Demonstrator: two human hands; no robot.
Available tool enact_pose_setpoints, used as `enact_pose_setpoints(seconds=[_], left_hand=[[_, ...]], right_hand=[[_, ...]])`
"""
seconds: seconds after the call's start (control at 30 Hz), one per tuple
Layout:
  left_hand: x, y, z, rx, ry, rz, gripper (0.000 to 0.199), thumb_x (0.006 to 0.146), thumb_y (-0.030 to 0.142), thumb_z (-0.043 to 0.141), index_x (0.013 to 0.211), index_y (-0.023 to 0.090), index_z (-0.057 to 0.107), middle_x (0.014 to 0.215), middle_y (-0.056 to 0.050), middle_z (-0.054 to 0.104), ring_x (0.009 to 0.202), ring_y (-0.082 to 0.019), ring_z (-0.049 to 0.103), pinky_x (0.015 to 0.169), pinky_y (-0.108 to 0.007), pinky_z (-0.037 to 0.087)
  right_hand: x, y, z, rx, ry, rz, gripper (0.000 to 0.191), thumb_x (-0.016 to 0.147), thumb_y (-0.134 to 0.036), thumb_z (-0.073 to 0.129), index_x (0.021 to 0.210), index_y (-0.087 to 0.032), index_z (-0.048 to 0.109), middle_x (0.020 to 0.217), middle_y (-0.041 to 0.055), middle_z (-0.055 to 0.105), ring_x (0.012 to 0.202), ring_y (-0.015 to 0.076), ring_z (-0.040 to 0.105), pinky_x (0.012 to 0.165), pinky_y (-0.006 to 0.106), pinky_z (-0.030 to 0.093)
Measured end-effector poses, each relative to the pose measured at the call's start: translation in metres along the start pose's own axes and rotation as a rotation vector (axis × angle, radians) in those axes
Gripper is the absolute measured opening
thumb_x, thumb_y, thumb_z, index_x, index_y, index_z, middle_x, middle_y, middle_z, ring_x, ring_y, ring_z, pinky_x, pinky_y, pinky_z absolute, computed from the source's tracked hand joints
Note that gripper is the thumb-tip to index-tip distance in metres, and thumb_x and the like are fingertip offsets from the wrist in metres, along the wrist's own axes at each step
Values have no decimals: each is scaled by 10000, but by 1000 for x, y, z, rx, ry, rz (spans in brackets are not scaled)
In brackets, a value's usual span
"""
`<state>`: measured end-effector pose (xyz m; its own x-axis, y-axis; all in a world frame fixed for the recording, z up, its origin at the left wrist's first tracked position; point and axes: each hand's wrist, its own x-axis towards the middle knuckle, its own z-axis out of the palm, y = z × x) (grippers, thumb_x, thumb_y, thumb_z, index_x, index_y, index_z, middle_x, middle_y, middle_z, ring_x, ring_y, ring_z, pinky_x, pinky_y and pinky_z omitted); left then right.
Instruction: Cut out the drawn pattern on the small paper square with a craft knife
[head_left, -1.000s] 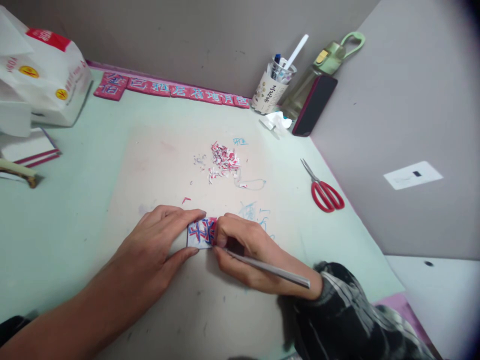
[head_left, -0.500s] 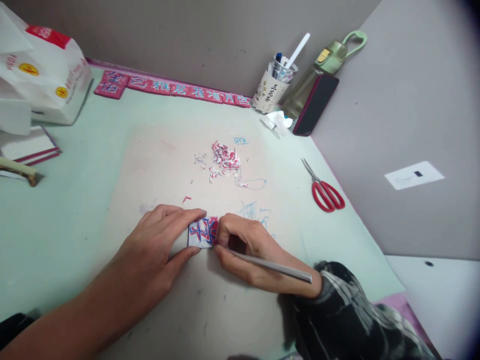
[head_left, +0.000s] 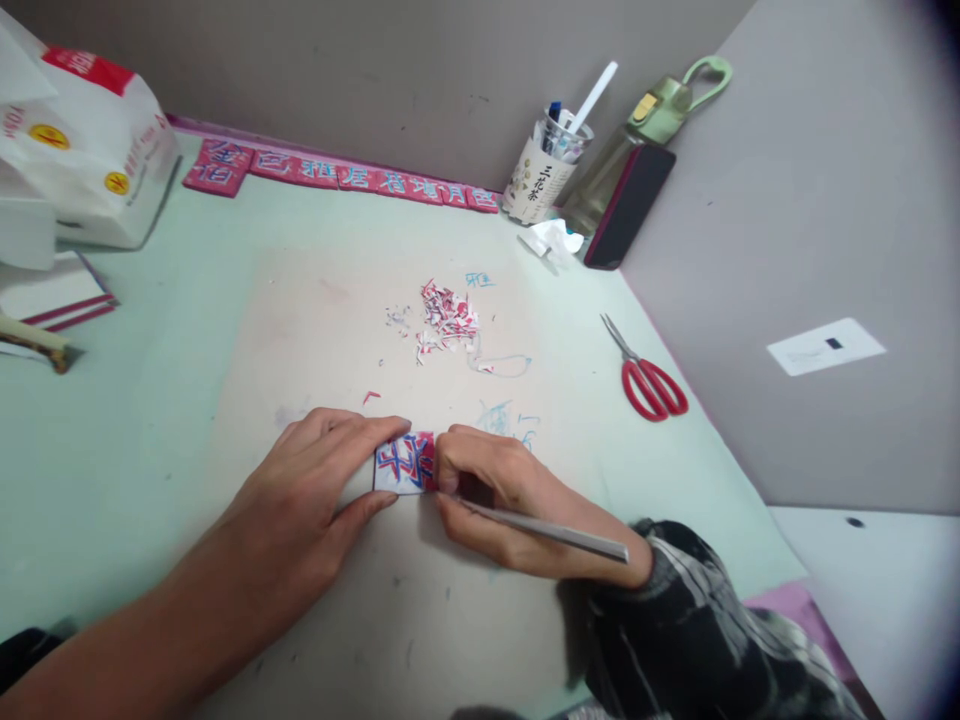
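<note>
A small square tile point(head_left: 399, 468), white and red with a blue character, lies flat on the paper-covered desk. My left hand point(head_left: 311, 490) grips its left side, fingertips on the upper edge and thumb at the lower edge. In my right hand point(head_left: 510, 490) is a thin grey metal tool point(head_left: 562, 532), held like a pen, its shaft slanting down to the right. The tool's tip is hidden by my fingers at the tile's right edge. Beyond the hands sits a pile of red and white shavings point(head_left: 450, 318), and one red sliver point(head_left: 371, 397) lies nearer.
Red-handled scissors point(head_left: 652, 388) lie at the right. At the back stand a pen cup point(head_left: 538, 180), a green bottle point(head_left: 600, 185) and a leaning phone point(head_left: 631, 208). Red character tiles point(head_left: 319, 172) line the back edge. A tissue pack point(head_left: 105, 195) is at the left.
My right hand has shifted slightly right with the tool, showing a little more of the tile's red right side. My left hand keeps its hold. The whole view has moved slightly.
</note>
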<state>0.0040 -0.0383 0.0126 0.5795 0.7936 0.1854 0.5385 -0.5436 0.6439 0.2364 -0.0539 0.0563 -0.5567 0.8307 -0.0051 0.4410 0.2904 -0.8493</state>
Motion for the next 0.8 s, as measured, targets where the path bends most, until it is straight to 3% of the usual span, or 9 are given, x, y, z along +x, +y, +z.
enact_pose_setpoints(seconds=[0.37,0.57,0.67,0.8], left_hand=[[-1,-2,0,36,-3,3,349,1039,382,487,1382,319,475,1258,-63,654,1191,-308,589,987,-513,487],[0,-3,-1,88,3,35,382,1000,382,557,1371,307,503,1240,-65,661,1166,-311,608,958,-485,521],[-2,-7,1,110,12,39,478,968,465,595,1408,292,518,1260,-96,628,1171,-341,624,931,-487,554],[-4,-15,-2,73,-52,69,567,947,482,628,1468,324,469,1395,-93,572,1288,-354,570,1025,-488,528]], right_hand=[[-3,0,-3,-3,-21,13,236,850,-35,545,814,-217,400,800,-39,462,679,102,408,657,232,352],[-7,2,3,18,71,90,230,840,-57,572,783,-218,418,756,-52,471,659,104,416,651,242,344],[-9,3,4,50,106,160,202,859,-97,588,775,-215,447,730,-56,478,637,103,403,630,249,327],[-11,3,6,100,127,208,190,889,-140,592,768,-213,465,699,-63,460,621,99,381,602,247,312]])
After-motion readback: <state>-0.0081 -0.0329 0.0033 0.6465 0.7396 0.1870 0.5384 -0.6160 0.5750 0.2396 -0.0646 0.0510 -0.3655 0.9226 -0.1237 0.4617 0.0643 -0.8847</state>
